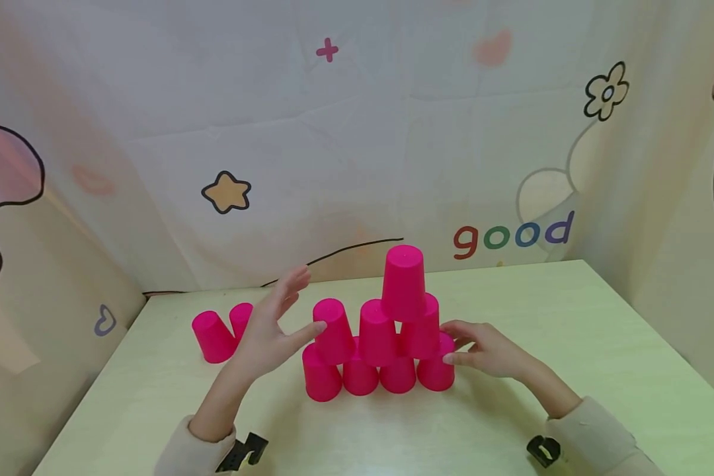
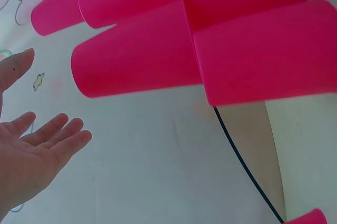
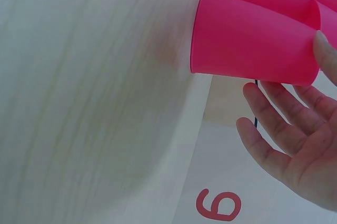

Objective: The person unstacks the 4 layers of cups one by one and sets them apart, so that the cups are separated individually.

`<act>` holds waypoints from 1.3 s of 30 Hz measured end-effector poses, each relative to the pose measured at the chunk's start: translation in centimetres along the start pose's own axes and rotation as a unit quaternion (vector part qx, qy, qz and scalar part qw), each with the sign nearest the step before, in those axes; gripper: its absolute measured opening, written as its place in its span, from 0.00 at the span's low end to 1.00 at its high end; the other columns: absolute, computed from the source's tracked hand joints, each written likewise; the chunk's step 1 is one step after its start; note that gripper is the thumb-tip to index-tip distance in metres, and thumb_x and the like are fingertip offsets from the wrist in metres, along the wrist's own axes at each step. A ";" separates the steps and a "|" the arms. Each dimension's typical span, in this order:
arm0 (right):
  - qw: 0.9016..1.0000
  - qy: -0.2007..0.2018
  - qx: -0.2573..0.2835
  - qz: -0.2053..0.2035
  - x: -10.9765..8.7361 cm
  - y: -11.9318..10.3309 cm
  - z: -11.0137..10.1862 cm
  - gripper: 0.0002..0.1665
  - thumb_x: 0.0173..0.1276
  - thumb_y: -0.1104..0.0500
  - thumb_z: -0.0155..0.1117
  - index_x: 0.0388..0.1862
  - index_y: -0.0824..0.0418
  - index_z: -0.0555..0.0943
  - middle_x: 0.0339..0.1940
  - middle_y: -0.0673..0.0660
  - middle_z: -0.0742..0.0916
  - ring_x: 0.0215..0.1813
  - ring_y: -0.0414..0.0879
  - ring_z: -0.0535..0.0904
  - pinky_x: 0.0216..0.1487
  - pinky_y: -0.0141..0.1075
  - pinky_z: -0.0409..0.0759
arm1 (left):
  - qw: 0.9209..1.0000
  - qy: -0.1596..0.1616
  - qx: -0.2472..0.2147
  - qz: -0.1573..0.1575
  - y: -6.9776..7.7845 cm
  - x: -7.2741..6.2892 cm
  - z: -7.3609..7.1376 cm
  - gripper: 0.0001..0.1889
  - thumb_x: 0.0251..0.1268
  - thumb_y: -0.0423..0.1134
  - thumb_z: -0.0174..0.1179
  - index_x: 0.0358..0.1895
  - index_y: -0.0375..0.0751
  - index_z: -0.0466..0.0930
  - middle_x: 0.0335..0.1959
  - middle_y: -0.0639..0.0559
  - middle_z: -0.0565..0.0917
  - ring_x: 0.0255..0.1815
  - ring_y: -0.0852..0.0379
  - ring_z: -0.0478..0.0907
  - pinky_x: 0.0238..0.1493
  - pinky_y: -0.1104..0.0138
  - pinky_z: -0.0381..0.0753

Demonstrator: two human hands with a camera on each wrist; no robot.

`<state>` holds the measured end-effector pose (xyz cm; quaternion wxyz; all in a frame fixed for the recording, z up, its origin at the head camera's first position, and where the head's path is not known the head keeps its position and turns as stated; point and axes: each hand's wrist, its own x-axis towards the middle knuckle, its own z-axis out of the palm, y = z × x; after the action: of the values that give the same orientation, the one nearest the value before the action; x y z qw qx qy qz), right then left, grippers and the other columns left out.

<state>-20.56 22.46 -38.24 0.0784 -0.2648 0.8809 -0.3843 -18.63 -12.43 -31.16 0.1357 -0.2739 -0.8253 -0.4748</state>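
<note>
Pink cup pyramid (image 1: 377, 334) on table (image 1: 577, 330); left hand (image 1: 268, 340) spread at its left, right hand (image 1: 489, 350) loosely spread around bottom right cup (image 1: 436, 373), contact unclear. A nudge there could topple the top cup (image 1: 403, 284).

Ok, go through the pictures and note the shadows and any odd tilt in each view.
Head: soft shadow on the table below the right hand; left wrist: picture turned, so the cups seem to lie sideways; right wrist: likewise turned, with a broad, soft-edged shadow across the table.
</note>
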 end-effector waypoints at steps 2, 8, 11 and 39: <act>1.000 -0.001 0.002 0.001 0.0 0.0 0.0 0.30 0.58 0.55 0.66 0.57 0.66 0.70 0.48 0.60 0.80 0.47 0.54 0.77 0.41 0.40 0.79 | 1.000 -0.004 -0.005 0.016 0.2 0.1 0.4 0.41 0.47 0.31 0.68 0.66 0.43 0.57 0.63 0.46 0.67 0.62 0.48 0.64 0.58 0.56 0.67; 1.000 0.001 -0.001 0.003 0.0 -0.1 0.0 0.30 0.58 0.55 0.66 0.56 0.66 0.71 0.48 0.60 0.80 0.47 0.54 0.77 0.41 0.40 0.79 | 0.998 -0.018 -0.022 0.062 0.9 0.6 1.6 0.41 0.47 0.30 0.68 0.67 0.43 0.56 0.62 0.45 0.67 0.62 0.48 0.65 0.57 0.56 0.69; 1.000 0.002 0.000 0.002 0.0 -0.1 0.0 0.30 0.58 0.55 0.66 0.56 0.66 0.71 0.48 0.60 0.80 0.47 0.54 0.77 0.41 0.40 0.79 | 0.997 -0.024 -0.030 0.074 1.1 0.9 2.3 0.42 0.47 0.30 0.67 0.67 0.44 0.56 0.63 0.45 0.67 0.62 0.49 0.65 0.57 0.56 0.69; 1.000 0.005 -0.002 -0.003 -0.2 -0.2 0.0 0.30 0.58 0.55 0.66 0.57 0.67 0.71 0.48 0.60 0.80 0.47 0.54 0.77 0.41 0.39 0.79 | 0.993 -0.039 -0.101 0.045 3.6 5.0 7.3 0.43 0.48 0.34 0.67 0.68 0.49 0.53 0.62 0.52 0.67 0.60 0.54 0.66 0.58 0.59 0.69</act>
<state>-20.29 22.46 -38.06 0.0726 -0.2657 0.8811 -0.3844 -20.37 -3.14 -29.91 0.0966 -0.3412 -0.7646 -0.5382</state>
